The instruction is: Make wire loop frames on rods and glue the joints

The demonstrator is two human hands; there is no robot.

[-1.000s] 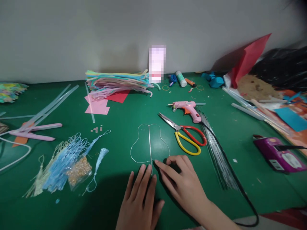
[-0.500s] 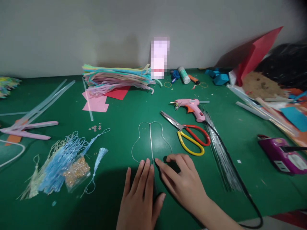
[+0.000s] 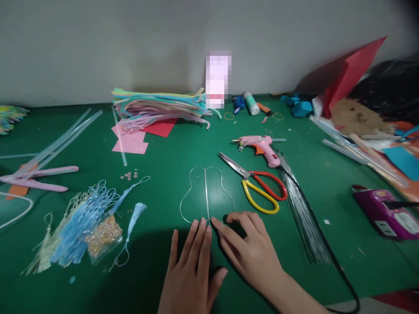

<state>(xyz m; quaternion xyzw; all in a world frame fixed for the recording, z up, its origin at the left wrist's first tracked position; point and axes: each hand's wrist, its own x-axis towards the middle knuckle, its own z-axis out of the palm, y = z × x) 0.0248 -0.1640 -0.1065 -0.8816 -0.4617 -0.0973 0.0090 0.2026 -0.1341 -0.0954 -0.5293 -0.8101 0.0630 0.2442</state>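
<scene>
A thin silvery wire frame (image 3: 207, 192), bent into a pear-like outline with a straight strip down its middle, lies flat on the green table. My left hand (image 3: 193, 261) rests palm down with fingers stretched out, its fingertips on the lower edge of the frame. At the bottom of the middle strip, my right hand (image 3: 250, 244) presses with an extended index finger, its other fingers bent and apart from it. Part of the frame's lower edge is hidden under the fingers. Scissors (image 3: 250, 174) with one red and one yellow handle lie just right of the frame.
Beyond the scissors lie a pink glue gun (image 3: 258, 144) and a bundle of thin wires (image 3: 304, 213). Blue tassels (image 3: 81, 226) and a bag of gold beads (image 3: 103, 235) are at left. Fuzzy pipe cleaners (image 3: 160, 107) stand along the wall; a purple power strip (image 3: 386, 213) sits right.
Hardly anything differs. My left fingertips have slid back very slightly, and both hands stay at the lower edge of the wire frame.
</scene>
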